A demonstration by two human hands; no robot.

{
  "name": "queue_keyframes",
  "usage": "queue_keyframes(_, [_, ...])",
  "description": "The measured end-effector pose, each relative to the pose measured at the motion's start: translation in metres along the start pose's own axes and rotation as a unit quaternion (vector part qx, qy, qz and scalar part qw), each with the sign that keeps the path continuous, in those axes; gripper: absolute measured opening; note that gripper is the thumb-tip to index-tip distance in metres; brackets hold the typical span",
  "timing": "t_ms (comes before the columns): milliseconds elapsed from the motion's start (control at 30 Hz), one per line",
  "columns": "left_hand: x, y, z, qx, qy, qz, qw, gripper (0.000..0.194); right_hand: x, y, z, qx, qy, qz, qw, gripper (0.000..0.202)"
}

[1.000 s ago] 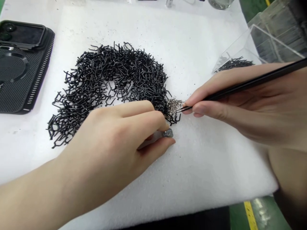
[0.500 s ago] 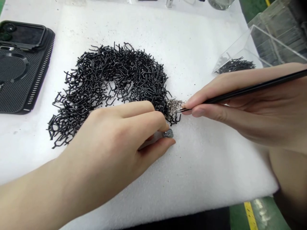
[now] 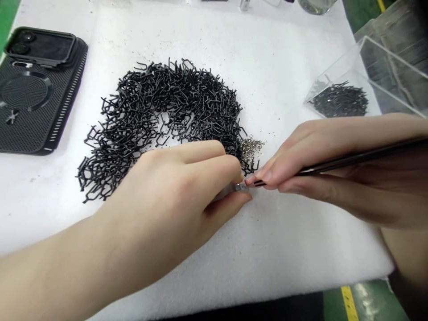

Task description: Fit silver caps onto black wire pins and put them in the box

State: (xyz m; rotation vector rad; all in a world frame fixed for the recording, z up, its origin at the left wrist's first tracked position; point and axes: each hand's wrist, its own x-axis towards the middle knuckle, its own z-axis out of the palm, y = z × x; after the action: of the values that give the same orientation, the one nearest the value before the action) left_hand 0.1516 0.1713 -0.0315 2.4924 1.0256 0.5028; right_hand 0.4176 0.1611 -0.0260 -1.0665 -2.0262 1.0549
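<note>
Between the thumb and fingers of my left hand (image 3: 174,196) is a small clear piece with a grey metallic end (image 3: 240,186), mostly hidden by the fingers. My right hand (image 3: 321,178) is closed on black tweezers (image 3: 354,159), whose tips reach the metallic end. Whether the tips pinch anything is too small to tell. Just beyond the fingertips lies a little heap of tiny shiny metal bits (image 3: 251,147). A curved pile of bent black wire-like pieces (image 3: 174,91) spreads behind and left of my left hand.
A phone in a black case (image 3: 40,93) lies at the left. At the right, a clear box (image 3: 364,67) holds more black pieces (image 3: 341,100). A glass container (image 3: 316,5) stands at the far edge of the white foam-covered table (image 3: 267,258).
My right hand has brought the tweezers from the heap of metal bits down to the metallic end in my left hand. The whole view has shifted slightly.
</note>
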Motion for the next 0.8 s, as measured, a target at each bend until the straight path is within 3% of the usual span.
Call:
queue_keyframes(133, [-0.004, -0.001, 0.0, 0.003, 0.003, -0.004, 1.0, 0.016, 0.005, 0.001, -0.002, 0.014, -0.03, -0.038, 0.999, 0.021])
queue_keyframes(300, [-0.011, 0.001, 0.0, 0.004, 0.023, 0.012, 1.0, 0.022, 0.002, -0.004, -0.002, -0.022, -0.012, 0.001, 1.0, 0.007])
queue_keyframes(800, [-0.012, 0.003, -0.004, 0.0, 0.028, 0.014, 1.0, 0.018, 0.009, -0.004, -0.003, -0.014, -0.025, -0.022, 0.999, 0.009])
